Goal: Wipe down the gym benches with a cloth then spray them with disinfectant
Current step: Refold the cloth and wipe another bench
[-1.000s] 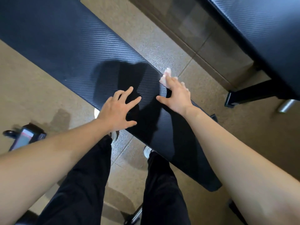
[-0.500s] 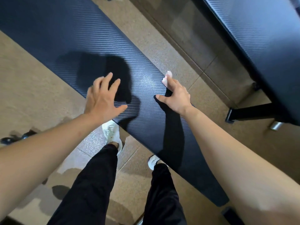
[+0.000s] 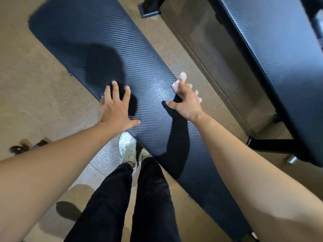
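A long dark blue padded gym bench (image 3: 83, 42) with a ribbed surface runs diagonally from upper left to lower right. My left hand (image 3: 116, 109) lies flat on its near edge with the fingers spread and holds nothing. My right hand (image 3: 186, 102) is at the bench's far edge, its fingers curled over a small pale pink cloth (image 3: 181, 78) that sticks out past the fingertips and presses against the side of the pad. No spray bottle is in view.
A second dark bench (image 3: 272, 49) on black metal feet (image 3: 269, 144) stands at the right, across a strip of tan floor. My legs in black trousers and white shoes (image 3: 127, 147) stand against the near bench. A dark object (image 3: 21, 147) lies on the floor at left.
Both hands have slid along the bench toward its upper-left end, the right one keeping the cloth on the far edge. My feet stepped the same way, and the bench's rounded end has come into view.
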Available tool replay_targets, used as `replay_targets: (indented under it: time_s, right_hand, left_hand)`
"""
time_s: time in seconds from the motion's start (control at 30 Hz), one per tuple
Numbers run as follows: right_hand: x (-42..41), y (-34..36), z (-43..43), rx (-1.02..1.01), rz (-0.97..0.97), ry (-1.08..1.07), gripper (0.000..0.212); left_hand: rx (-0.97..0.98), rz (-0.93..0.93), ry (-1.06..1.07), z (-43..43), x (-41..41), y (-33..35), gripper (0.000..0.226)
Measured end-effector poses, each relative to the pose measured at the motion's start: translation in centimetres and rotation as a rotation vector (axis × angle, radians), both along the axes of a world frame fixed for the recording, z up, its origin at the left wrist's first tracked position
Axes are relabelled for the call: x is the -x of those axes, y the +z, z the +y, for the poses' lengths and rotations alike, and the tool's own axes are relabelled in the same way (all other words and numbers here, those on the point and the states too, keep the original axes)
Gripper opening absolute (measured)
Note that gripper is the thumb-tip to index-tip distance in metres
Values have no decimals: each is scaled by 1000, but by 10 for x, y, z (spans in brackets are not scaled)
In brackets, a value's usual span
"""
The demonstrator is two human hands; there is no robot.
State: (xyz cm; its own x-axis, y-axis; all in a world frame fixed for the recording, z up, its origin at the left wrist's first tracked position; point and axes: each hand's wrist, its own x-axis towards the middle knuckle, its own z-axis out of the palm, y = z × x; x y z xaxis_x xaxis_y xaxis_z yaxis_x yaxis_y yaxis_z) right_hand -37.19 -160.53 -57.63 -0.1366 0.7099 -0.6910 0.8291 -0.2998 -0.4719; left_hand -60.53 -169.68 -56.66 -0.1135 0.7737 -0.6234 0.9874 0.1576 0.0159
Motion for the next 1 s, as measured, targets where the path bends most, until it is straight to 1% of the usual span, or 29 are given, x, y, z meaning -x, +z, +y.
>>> replay_targets:
  time_s: [0.1,0.2,0.33,0.4,0.47,0.53,0.6,0.67,0.73,0.8,0.83,0.93,1.0]
  right_hand:
    - [18,-1,20,23,33,34,98]
    - [36,-5,40,37,83,28,112]
    - [53,-15,54,25,189,46,112]
    - [60,-18,61,26,224,43,113]
    - [66,-18,67,10,234,67,114]
    - [74,-14,75,-6,222,98,110]
    - [82,-17,83,-29,214,136,102]
    - [93,-22,92,-58,219,160,99]
    - [104,-24,103,-61,218,187,100]
    - [114,-22,114,-48,207,211,100]
    - [119,-21,120,-46,204,208,100]
    - [135,-18,132,-55,181,204,97]
    - [147,-19,138,-55,177,200,86]
  left_hand:
    - [35,-2,-29,2,2,4,132]
    - [32,-4,-38,4,2,10,129]
    - [57,51,-60,8,-1,15,130]
    - [70,27,-38,11,2,19,126]
    - [68,-47,8,17,10,23,117]
    - [45,-132,41,23,24,27,103]
    - [-21,-242,92,31,45,25,83]
    - [-82,-339,128,43,68,19,66]
    - [-176,-347,196,59,90,8,58]
    - [-298,-292,310,81,109,-2,62]
    - [-322,-237,368,92,119,-5,70]
    - [-221,-59,450,121,145,-13,100]
    - [-186,-24,434,130,159,-15,109]
